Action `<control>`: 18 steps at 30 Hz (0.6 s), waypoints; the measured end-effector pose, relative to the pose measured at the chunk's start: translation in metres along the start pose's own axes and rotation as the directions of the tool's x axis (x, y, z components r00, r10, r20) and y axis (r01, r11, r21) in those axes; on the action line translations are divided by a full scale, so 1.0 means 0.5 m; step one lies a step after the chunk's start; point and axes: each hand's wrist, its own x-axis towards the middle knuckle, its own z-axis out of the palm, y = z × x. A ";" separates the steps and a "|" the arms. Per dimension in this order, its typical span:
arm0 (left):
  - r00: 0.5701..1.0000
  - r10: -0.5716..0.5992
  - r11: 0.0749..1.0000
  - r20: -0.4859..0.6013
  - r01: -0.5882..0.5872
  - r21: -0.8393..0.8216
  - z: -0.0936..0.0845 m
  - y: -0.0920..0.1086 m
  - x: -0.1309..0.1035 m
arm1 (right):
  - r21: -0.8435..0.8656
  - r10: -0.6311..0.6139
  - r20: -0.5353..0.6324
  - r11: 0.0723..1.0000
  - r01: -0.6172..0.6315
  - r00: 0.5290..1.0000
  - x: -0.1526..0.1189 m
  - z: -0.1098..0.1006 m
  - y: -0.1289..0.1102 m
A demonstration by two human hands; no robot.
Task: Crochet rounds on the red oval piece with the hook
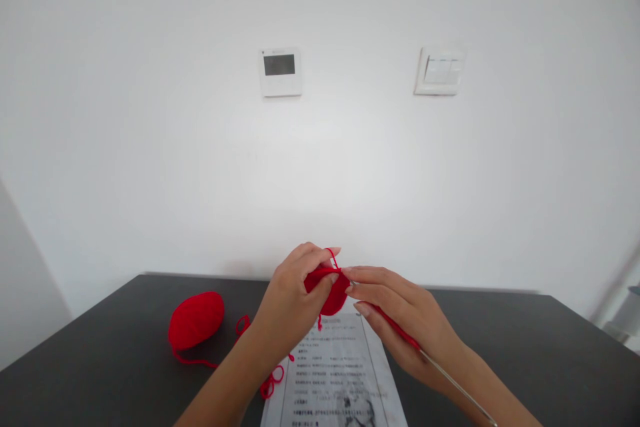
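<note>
My left hand (293, 290) pinches a small red crocheted piece (334, 303) between thumb and fingers, with a strand of red yarn (332, 255) looped over the raised index finger. In my right hand (413, 313) is a crochet hook (453, 381) with a red grip and a thin metal shaft that runs back along the forearm. Its front end meets the upper right edge of the piece, where fingertips of both hands come close together. The hook's very tip is hidden there. A short red tail (319, 323) hangs below the piece.
A red yarn ball (197, 320) sits on the dark table (105, 353) at left. Loose yarn loops (270, 383) lie by my left forearm. A printed sheet (330, 373) lies below my hands. The white wall behind carries a control panel (281, 72) and a light switch (440, 71).
</note>
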 end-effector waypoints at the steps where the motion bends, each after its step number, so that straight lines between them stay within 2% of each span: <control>1: 1.000 0.005 1.000 -0.012 -0.005 0.010 -0.001 -0.001 0.000 | -0.002 -0.006 0.006 1.000 0.006 1.000 0.001 -0.001 -0.001; 10: 0.998 0.047 0.998 -0.047 -0.045 0.046 -0.003 -0.002 0.001 | 0.042 -0.021 -0.021 0.999 0.022 1.000 0.006 -0.004 -0.005; 18: 0.997 0.065 0.997 -0.048 -0.063 0.033 -0.004 -0.003 -0.001 | 0.120 0.061 0.090 0.990 -0.072 0.994 0.005 -0.023 -0.001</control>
